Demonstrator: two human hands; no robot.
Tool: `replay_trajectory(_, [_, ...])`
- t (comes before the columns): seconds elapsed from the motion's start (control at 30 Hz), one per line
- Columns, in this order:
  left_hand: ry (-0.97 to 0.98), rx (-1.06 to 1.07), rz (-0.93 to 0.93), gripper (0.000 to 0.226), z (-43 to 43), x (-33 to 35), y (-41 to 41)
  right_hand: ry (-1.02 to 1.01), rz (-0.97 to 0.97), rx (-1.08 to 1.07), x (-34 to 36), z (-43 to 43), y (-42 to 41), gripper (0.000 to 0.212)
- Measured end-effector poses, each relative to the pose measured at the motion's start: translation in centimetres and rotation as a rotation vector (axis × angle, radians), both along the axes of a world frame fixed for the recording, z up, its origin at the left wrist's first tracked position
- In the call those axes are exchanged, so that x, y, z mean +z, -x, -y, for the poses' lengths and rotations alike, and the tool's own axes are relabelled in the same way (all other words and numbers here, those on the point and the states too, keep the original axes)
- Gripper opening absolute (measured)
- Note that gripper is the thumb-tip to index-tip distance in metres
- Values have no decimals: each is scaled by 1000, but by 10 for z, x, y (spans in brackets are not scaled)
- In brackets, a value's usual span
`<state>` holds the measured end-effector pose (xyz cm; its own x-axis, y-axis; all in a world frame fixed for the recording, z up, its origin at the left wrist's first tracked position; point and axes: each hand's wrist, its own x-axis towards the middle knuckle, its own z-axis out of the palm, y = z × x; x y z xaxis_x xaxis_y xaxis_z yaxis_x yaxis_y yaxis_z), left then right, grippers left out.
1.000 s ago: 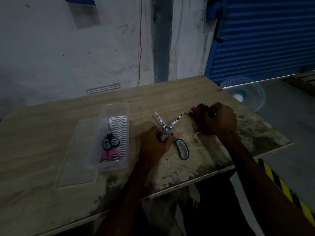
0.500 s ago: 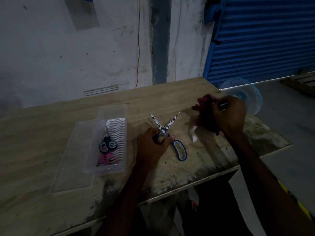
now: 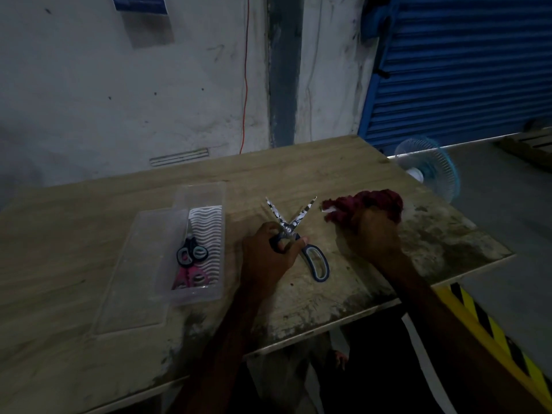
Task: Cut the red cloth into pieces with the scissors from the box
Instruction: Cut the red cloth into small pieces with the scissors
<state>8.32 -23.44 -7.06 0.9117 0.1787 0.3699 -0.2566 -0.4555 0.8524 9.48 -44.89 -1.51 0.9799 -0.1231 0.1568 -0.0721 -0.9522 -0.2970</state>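
Patterned scissors point(image 3: 294, 227) with blue handles lie on the wooden table point(image 3: 89, 264), blades spread wide and pointing away from me. My left hand point(image 3: 268, 252) grips one handle loop; the other loop point(image 3: 318, 261) lies free to its right. My right hand point(image 3: 373, 237) clutches a bunched dark red cloth point(image 3: 367, 203), which spills out past the fingers toward the blades. A small white tag shows at the cloth's left end. The cloth and the blades are apart.
A clear plastic box point(image 3: 197, 243) left of the scissors holds black and pink scissors point(image 3: 191, 264); its lid point(image 3: 134, 273) leans beside it. A fan point(image 3: 430, 168) stands past the table's right corner. Yellow-black floor tape point(image 3: 493, 333) runs at the lower right.
My right hand lifted the red cloth, then brought it back down nearer the blades, with more cloth now hanging out. My left hand stayed on the scissors handle.
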Motion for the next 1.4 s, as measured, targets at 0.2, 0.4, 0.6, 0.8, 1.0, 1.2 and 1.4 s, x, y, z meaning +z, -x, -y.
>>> replay_trajectory(0.2, [-1,-28,15,39,1,0,0,-94,128,16,2,4,-5,24])
replay_trajectory(0.4, [-30,-26,46,39,-1,-2,-3,-79,68,91,2,-2,-8,30])
replay_trajectory(0.6, [-35,-37,36,39,-1,-2,-2,-41,47,98,9,-8,-11,17])
replay_trajectory(0.8, [-8,-38,26,41,-1,-2,-1,-165,13,31,11,0,-31,25])
replay_trajectory(1.0, [1,-50,18,44,-3,-3,-1,-330,-117,-63,14,18,-47,52])
replay_trajectory(1.2, [-18,-39,30,43,-3,-6,-4,-394,-218,152,31,18,-34,29])
replay_trajectory(1.4, [-18,-40,18,43,-3,-5,-3,-247,-7,204,14,9,-14,43])
